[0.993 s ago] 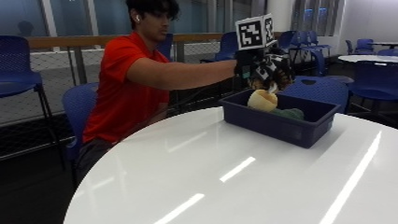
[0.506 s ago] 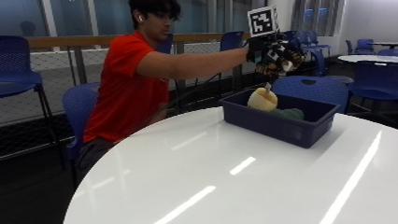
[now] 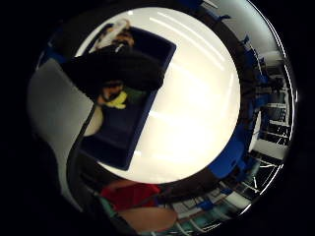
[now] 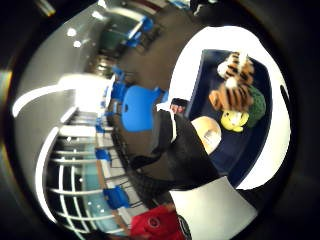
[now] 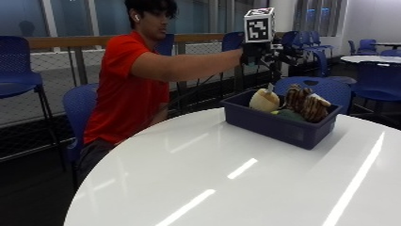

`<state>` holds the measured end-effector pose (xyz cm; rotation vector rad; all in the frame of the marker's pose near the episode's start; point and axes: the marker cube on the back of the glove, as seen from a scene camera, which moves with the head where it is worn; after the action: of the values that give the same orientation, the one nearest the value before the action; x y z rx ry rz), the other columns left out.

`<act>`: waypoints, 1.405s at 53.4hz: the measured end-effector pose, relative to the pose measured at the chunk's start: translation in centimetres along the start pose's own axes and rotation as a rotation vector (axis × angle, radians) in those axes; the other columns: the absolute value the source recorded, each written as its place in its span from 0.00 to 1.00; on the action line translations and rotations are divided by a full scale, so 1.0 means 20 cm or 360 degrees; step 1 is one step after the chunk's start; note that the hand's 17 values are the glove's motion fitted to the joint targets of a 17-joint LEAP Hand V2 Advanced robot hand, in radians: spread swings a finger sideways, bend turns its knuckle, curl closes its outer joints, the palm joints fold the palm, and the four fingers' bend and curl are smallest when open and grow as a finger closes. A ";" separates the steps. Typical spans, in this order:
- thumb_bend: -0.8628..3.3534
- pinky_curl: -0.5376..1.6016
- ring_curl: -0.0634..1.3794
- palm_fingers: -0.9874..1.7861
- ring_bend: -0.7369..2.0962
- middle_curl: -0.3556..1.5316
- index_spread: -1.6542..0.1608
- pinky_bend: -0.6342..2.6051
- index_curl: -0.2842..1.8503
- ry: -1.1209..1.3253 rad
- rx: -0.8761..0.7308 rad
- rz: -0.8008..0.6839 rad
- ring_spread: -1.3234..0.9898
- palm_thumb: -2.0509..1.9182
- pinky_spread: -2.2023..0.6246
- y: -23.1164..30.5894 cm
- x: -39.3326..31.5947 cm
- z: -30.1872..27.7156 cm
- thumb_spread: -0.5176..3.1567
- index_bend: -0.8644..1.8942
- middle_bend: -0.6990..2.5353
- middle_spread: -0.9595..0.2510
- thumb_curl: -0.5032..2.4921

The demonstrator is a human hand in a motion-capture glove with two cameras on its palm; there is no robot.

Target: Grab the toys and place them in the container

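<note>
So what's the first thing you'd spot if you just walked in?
Probably the dark blue container near the far edge of the shiny white table, with a striped tiger toy poking out beside a cream-coloured toy. Above it hangs the black-gloved right hand.

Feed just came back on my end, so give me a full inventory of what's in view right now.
container: one, dark blue, on the table's far side.
striped toy: one, orange and black, in the container.
cream toy: one, in the container.
green toy: one, in the container.
yellow toy: one, in the container beside the green toy.
table: one, white, round.
chairs: several, blue, around the room.
right hand: black glove, raised above the container, holding nothing visible.
</note>
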<state>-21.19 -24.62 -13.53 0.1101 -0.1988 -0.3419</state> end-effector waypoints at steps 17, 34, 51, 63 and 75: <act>0.20 0.44 0.31 0.34 0.38 0.36 0.69 0.59 0.41 0.0216 0.0054 0.0099 0.57 0.51 0.78 0.21 0.19 -0.01 0.50 0.37 0.27 0.75 0.33; 0.20 0.41 0.30 0.34 0.37 0.35 0.71 0.56 0.38 0.0222 0.0035 0.0350 0.57 0.51 0.79 0.54 0.58 0.11 0.51 0.38 0.27 0.75 0.30; 0.20 0.39 0.29 0.33 0.35 0.35 0.72 0.50 0.37 0.0292 -0.0003 0.0504 0.57 0.51 0.80 0.88 0.86 0.23 0.51 0.39 0.27 0.75 0.28; 0.20 0.39 0.28 0.33 0.33 0.34 0.72 0.49 0.36 0.0213 -0.0030 0.0539 0.57 0.51 0.80 1.06 0.99 0.32 0.51 0.38 0.26 0.75 0.27; 0.20 0.39 0.27 0.33 0.32 0.33 0.72 0.47 0.36 0.0173 -0.0031 0.0557 0.56 0.51 0.80 1.16 1.04 0.37 0.51 0.38 0.26 0.74 0.27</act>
<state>3.85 -10.60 0.51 0.0724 -0.1040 0.0110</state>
